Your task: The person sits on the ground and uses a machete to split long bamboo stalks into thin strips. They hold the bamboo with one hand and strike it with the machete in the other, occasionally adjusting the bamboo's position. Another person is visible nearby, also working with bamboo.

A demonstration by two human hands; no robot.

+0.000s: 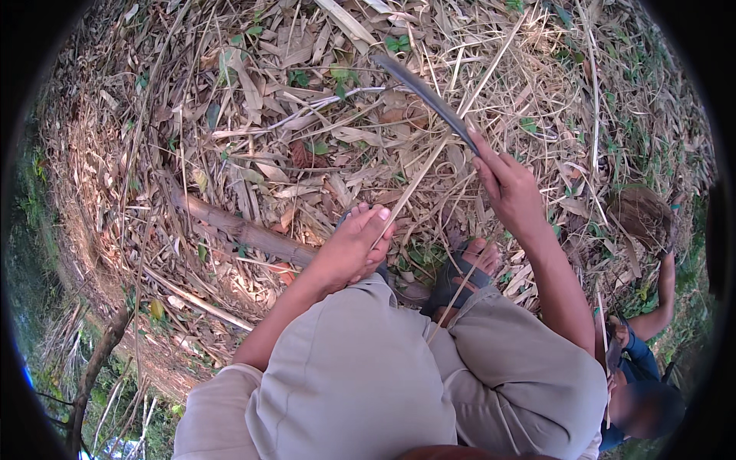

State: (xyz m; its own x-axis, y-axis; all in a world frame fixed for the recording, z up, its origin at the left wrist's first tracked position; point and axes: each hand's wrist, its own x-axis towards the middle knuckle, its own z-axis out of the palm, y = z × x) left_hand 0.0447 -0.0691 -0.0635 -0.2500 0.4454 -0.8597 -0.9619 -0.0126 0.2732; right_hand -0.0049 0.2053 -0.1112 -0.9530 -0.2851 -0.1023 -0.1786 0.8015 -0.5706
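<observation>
My left hand (356,247) is closed around the lower end of a long pale bamboo strip (420,178). Upward and to the right, the strip slants away over the leaf litter. A long curved dark knife (424,90) is gripped in my right hand (507,188), its handle hidden by the fingers. Its blade points up and to the left and crosses the strip in view; whether the two touch I cannot tell. Below my hands are my bent knees in beige trousers (349,360) and a foot in a dark sandal (464,276).
Dry leaves and thin stalks (253,92) cover the ground. A thick brown bamboo pole (238,228) lies left of my left hand. At the lower right another person in blue (640,368) reaches toward a brown clump (642,216). A bare branch (100,360) stands at the lower left.
</observation>
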